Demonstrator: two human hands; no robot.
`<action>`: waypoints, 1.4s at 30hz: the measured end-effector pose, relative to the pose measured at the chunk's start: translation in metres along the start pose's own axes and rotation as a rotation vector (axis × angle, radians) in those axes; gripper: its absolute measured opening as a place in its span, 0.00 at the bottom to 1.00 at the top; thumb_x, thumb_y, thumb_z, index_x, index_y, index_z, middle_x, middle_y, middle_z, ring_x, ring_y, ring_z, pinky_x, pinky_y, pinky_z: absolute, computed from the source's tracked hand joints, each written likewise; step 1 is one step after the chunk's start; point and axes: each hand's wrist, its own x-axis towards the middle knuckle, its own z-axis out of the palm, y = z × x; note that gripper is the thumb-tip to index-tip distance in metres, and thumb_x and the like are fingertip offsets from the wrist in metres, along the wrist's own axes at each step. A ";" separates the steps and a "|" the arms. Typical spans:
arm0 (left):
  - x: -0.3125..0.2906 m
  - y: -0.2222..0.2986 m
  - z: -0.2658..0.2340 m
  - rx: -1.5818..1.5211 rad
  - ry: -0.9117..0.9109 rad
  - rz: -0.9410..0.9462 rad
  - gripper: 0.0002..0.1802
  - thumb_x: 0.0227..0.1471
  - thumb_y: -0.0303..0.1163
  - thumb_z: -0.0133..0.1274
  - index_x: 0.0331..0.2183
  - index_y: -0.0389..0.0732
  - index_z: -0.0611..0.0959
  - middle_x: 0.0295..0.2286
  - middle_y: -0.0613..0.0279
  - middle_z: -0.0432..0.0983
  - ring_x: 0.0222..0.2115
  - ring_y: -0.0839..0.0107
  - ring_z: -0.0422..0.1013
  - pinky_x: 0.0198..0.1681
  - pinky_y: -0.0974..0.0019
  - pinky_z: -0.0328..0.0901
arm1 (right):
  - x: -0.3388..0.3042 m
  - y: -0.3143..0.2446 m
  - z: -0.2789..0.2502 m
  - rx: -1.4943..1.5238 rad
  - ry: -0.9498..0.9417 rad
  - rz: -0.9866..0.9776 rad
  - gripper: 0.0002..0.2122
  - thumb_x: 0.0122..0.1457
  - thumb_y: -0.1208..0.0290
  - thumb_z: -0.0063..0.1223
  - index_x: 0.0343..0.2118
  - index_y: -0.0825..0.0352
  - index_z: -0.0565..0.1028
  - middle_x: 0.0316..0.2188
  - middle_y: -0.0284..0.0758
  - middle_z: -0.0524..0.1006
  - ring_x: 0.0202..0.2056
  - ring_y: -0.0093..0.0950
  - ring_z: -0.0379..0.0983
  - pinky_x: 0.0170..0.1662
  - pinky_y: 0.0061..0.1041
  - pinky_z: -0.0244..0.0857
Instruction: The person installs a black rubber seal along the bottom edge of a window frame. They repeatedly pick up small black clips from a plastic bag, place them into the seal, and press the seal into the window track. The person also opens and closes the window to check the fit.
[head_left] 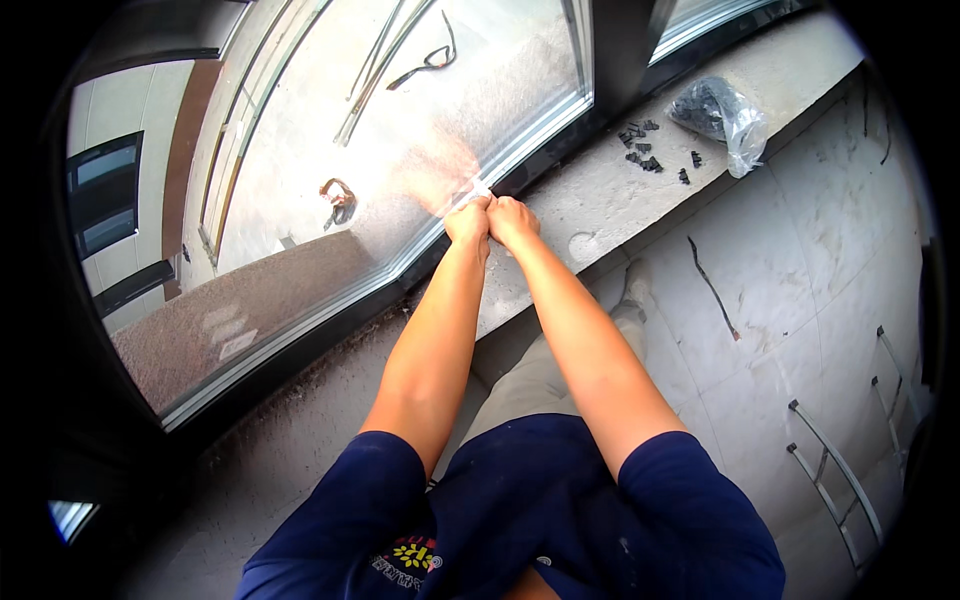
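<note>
Side by side, my left hand [467, 222] and my right hand [513, 220] are both closed, touching each other at the lower edge of the window pane [400, 200]. A small whitish bit [481, 187] shows just beyond my fingers, against the glass edge. What my fingers grip is hidden by the hands themselves. Both arms reach straight out over the concrete sill [590, 205], beside the dark window frame [540, 165].
Several small black plastic pieces [645, 160] lie loose on the sill, beside a clear plastic bag [740, 125] of black pieces. On the tiled floor [790, 260] are a thin dark strip [712, 288] and a metal ladder [835, 465]. Beyond the glass lies a looped dark strip [430, 60].
</note>
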 end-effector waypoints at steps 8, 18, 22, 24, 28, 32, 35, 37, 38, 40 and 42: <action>-0.005 -0.022 -0.010 -0.067 -0.047 -0.171 0.15 0.57 0.39 0.61 0.34 0.36 0.82 0.32 0.57 0.81 0.29 0.71 0.78 0.31 0.74 0.74 | 0.016 0.092 -0.030 0.224 0.017 -0.134 0.34 0.65 0.40 0.31 0.33 0.71 0.79 0.35 0.52 0.80 0.43 0.49 0.75 0.48 0.42 0.66; 0.005 -0.021 -0.002 -0.130 0.010 -0.231 0.17 0.54 0.40 0.63 0.31 0.34 0.83 0.26 0.56 0.81 0.22 0.72 0.77 0.22 0.75 0.70 | -0.001 0.095 -0.009 0.261 0.088 -0.284 0.27 0.66 0.45 0.37 0.27 0.67 0.74 0.18 0.35 0.73 0.22 0.29 0.70 0.30 0.30 0.64; -0.002 -0.021 -0.011 -0.128 -0.081 -0.171 0.18 0.59 0.42 0.57 0.34 0.33 0.83 0.30 0.55 0.82 0.27 0.71 0.78 0.29 0.71 0.72 | 0.011 0.049 0.002 0.225 0.038 -0.286 0.25 0.65 0.50 0.35 0.34 0.70 0.77 0.33 0.47 0.79 0.39 0.45 0.75 0.44 0.40 0.67; -0.005 -0.019 -0.016 -0.128 -0.151 -0.114 0.19 0.61 0.43 0.54 0.37 0.33 0.82 0.33 0.57 0.81 0.30 0.70 0.78 0.34 0.69 0.71 | 0.014 0.037 0.009 0.224 0.042 -0.301 0.25 0.65 0.52 0.34 0.37 0.71 0.78 0.39 0.53 0.79 0.46 0.52 0.74 0.51 0.45 0.66; -0.005 -0.016 -0.021 -0.117 -0.191 -0.011 0.15 0.57 0.36 0.58 0.37 0.31 0.83 0.29 0.61 0.80 0.27 0.74 0.75 0.32 0.71 0.70 | 0.019 0.032 0.019 0.083 0.039 -0.291 0.23 0.66 0.55 0.35 0.38 0.73 0.77 0.39 0.56 0.78 0.45 0.52 0.74 0.49 0.47 0.67; -0.002 -0.015 -0.019 -0.034 -0.157 0.032 0.14 0.53 0.33 0.62 0.34 0.30 0.85 0.27 0.60 0.80 0.26 0.75 0.74 0.31 0.71 0.68 | 0.018 0.031 0.023 0.037 0.091 -0.292 0.22 0.66 0.58 0.35 0.36 0.72 0.77 0.39 0.55 0.78 0.45 0.52 0.74 0.49 0.46 0.67; -0.001 -0.012 -0.016 0.008 -0.127 0.022 0.13 0.50 0.32 0.64 0.32 0.29 0.85 0.27 0.59 0.80 0.27 0.74 0.74 0.32 0.71 0.68 | 0.013 0.028 0.021 0.051 0.089 -0.263 0.21 0.66 0.59 0.33 0.36 0.71 0.78 0.38 0.54 0.78 0.44 0.52 0.74 0.48 0.47 0.68; -0.001 -0.008 -0.013 0.056 -0.098 0.022 0.14 0.48 0.31 0.65 0.32 0.28 0.86 0.28 0.58 0.81 0.27 0.73 0.74 0.33 0.70 0.68 | 0.010 0.025 0.019 0.065 0.096 -0.223 0.22 0.65 0.58 0.32 0.36 0.71 0.78 0.37 0.54 0.79 0.42 0.53 0.74 0.46 0.47 0.67; -0.001 -0.007 -0.011 0.045 -0.078 0.024 0.13 0.48 0.30 0.66 0.31 0.28 0.85 0.27 0.58 0.81 0.27 0.72 0.74 0.32 0.70 0.68 | 0.009 0.024 0.020 0.077 0.082 -0.205 0.23 0.65 0.58 0.32 0.37 0.71 0.78 0.39 0.54 0.78 0.43 0.53 0.74 0.48 0.47 0.67; -0.003 -0.005 -0.007 0.016 -0.048 0.022 0.12 0.48 0.29 0.66 0.29 0.28 0.85 0.26 0.58 0.80 0.26 0.72 0.74 0.31 0.69 0.67 | 0.010 0.022 0.020 0.090 0.051 -0.135 0.24 0.66 0.56 0.31 0.38 0.70 0.79 0.41 0.54 0.78 0.46 0.52 0.73 0.50 0.47 0.67; -0.003 -0.004 -0.001 0.103 0.029 0.042 0.13 0.46 0.31 0.67 0.29 0.28 0.86 0.27 0.55 0.81 0.28 0.70 0.75 0.34 0.66 0.69 | 0.014 0.020 0.019 0.111 0.036 -0.102 0.25 0.65 0.54 0.32 0.39 0.72 0.79 0.42 0.55 0.78 0.47 0.53 0.73 0.51 0.46 0.67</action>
